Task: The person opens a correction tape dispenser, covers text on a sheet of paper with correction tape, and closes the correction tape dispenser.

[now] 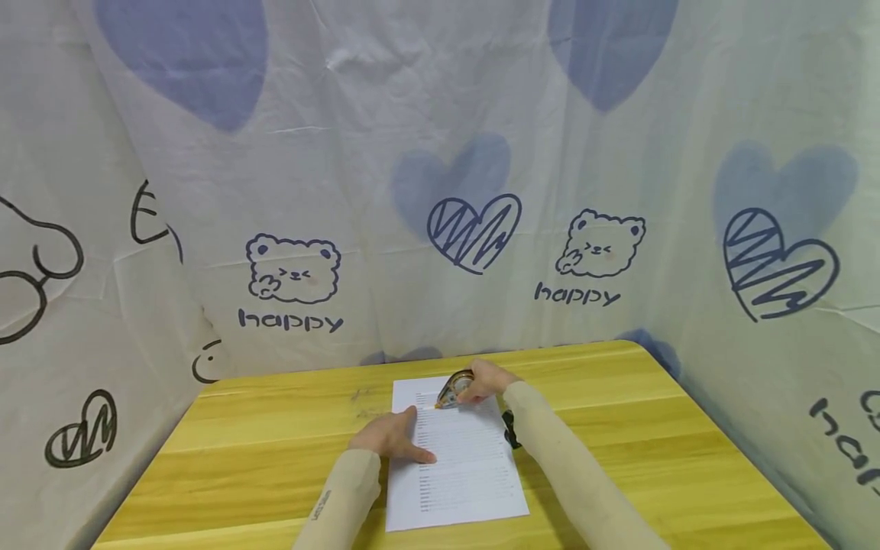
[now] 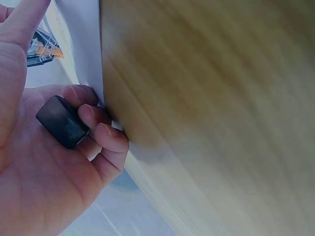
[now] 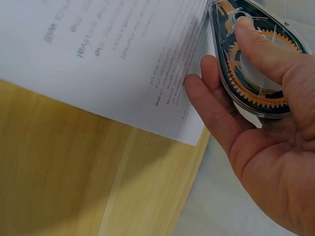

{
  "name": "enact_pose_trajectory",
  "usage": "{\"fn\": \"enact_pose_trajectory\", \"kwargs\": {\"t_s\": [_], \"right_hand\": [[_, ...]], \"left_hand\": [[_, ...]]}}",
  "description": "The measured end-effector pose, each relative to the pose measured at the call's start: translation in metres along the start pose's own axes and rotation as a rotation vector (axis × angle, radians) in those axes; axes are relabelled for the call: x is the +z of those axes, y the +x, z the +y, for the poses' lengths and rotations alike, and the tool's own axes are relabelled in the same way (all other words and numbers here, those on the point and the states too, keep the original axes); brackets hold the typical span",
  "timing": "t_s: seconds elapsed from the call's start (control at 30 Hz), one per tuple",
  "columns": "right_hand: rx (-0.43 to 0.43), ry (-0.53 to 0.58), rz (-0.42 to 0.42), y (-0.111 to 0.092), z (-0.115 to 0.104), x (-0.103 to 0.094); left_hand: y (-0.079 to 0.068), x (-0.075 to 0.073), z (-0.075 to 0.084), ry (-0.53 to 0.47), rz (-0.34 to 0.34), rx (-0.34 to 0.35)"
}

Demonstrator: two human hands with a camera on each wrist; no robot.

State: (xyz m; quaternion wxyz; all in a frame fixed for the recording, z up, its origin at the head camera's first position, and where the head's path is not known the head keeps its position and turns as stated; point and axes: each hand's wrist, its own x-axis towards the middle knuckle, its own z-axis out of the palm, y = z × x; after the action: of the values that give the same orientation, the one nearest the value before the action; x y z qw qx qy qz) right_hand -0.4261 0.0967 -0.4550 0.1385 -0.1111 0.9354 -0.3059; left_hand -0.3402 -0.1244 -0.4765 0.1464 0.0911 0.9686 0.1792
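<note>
A correction tape dispenser (image 3: 266, 101) with a clear dark body and orange toothed wheel is held between the thumb and fingers of my right hand (image 1: 484, 380). Its orange tip meets the upper part of a printed sheet of paper (image 1: 474, 496). My left hand (image 1: 393, 435) rests on the sheet's left side, thumb and index finger spread over the printed lines. In the left wrist view, the other fingers of that hand curl round a small black cap-like piece (image 2: 62, 121) against the palm. What exactly that piece is, I cannot tell.
The sheet lies on a yellow wood-grain table (image 1: 254, 458). Around the table hangs a pale curtain (image 1: 385, 99) printed with hearts, bears and the word "happy". A small black object (image 1: 510, 429) shows beside the right wrist.
</note>
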Motion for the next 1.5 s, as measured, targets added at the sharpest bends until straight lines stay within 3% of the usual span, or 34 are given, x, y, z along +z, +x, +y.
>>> {"fn": "enact_pose_trajectory", "kwargs": {"t_s": [0.17,1.5], "right_hand": [[-0.044,-0.031,-0.013,-0.0032,0.0000,-0.0036],[0.023,0.021,-0.016,-0.0080,0.0051,-0.0096]], "left_hand": [[-0.0017,-0.0019,0.0007,0.016,0.002,0.006],[0.0001,-0.0013,0.0003,-0.015,-0.005,-0.029]]}}
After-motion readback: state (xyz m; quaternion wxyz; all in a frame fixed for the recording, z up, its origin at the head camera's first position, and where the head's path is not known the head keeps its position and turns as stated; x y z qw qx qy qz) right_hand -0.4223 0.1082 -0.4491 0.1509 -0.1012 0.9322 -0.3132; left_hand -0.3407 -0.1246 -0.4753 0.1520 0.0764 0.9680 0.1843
